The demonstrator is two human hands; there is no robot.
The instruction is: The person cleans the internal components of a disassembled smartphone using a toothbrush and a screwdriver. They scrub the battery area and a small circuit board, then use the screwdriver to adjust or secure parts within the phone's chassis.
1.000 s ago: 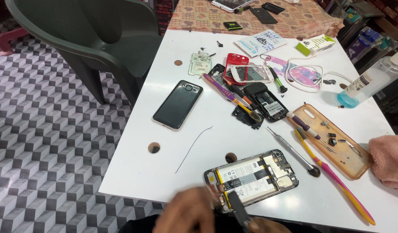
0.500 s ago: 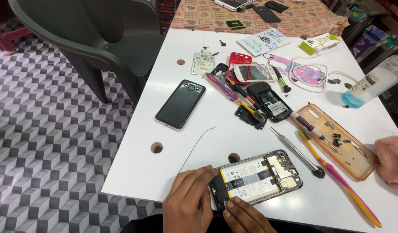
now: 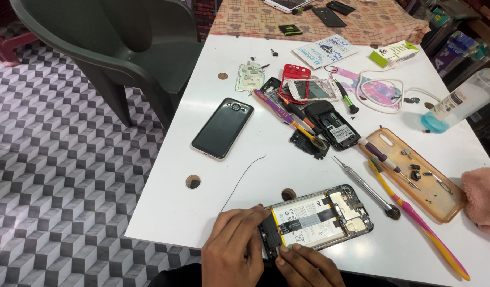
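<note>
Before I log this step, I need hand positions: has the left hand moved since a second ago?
Yes. The left hand came up from the table's near edge onto the opened phone's near end.

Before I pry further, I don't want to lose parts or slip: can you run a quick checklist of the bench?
1. Opened phone flat on white table: ok.
2. Left hand steadying its lower end: ok.
3. Right hand on the near edge: ok.
4. Screwdriver beside the phone, apart from it: ok.
5. Loose screws kept in orange case: ok.
6. Phone well clear of the table's near edge: not ok.
</note>
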